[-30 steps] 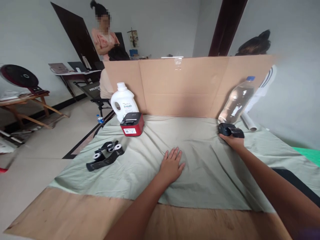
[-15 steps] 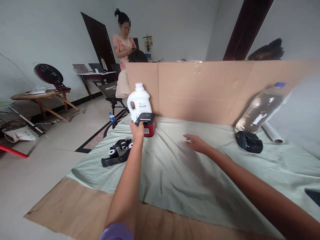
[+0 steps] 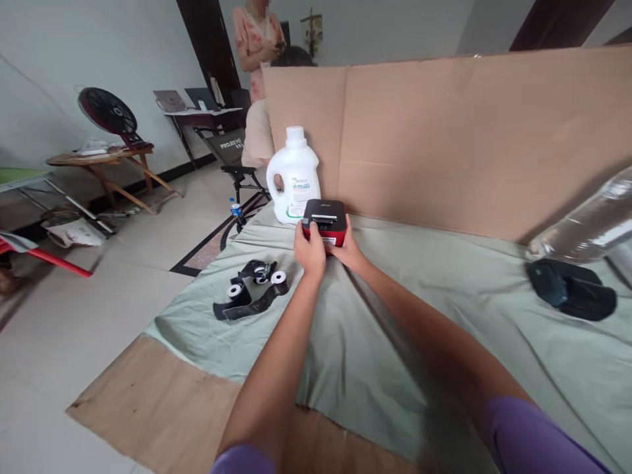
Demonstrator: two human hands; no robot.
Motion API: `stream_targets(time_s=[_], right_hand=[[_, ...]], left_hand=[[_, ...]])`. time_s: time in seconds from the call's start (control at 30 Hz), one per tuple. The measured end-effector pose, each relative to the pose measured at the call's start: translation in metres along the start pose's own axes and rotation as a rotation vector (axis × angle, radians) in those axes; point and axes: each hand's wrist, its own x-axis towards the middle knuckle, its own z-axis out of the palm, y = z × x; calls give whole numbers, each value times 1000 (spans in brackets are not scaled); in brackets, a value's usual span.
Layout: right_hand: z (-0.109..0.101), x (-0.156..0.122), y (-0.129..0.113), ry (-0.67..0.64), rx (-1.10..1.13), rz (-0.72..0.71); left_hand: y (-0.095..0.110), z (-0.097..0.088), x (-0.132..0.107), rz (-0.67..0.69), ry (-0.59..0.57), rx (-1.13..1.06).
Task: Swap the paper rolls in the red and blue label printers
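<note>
A small red and black receipt printer [image 3: 324, 211] sits on the green cloth [image 3: 390, 289], a paper slot across its black top. My left hand [image 3: 311, 250] grips its near left corner, thumb on the top edge. On the right side, my right hand [image 3: 349, 245] is wrapped around the casing; its fingertips are partly hidden. Right behind the printer stands a white detergent jug [image 3: 296, 174]. Left of my forearms lie several black rolls with white cores, one roll [image 3: 280, 282] with a loose strip trailing from it.
A cardboard panel [image 3: 419, 131] borders the far edge. To the right are a large clear bottle [image 3: 582, 220] and a black device [image 3: 570, 289]. Bare wood [image 3: 158, 395] shows at the near edge. Beyond stand a folding chair [image 3: 224, 146], a fan [image 3: 109, 112] and a person [image 3: 254, 46].
My right hand has moved left and taken hold of the printer's right side. My left hand stays on it. The view has shifted, tilting down and moving closer.
</note>
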Motion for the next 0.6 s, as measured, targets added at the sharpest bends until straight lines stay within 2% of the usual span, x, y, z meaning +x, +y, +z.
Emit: stream_targets(time_s=[0.07,0.13,0.23,0.33,0.4,0.47,0.53,0.6], right_hand=[[-30,-20,-16,81,-43,-49],[-68,-49,-39,116,-105,-105],[-123,-112,-72,151,-222,-186],[-160,-186,-92,179,-294,-160],[-172,-228,-96,204,-317,-91],[-176,-257,-94,225,-330,-32],[-176,-271,-90,226,-317,16],[-174,-273,-85,213,-286,58]], left_hand=[[14,1,-22,95,-100,-62],[26,1,-51,187,-248,-142],[37,-6,-109,265,-457,-237],[37,-22,-171,306,-615,-247],[34,-32,-204,310,-706,-224],[31,-39,-224,298,-766,-213],[29,-40,-234,282,-790,-217],[28,-39,-235,268,-795,-224]])
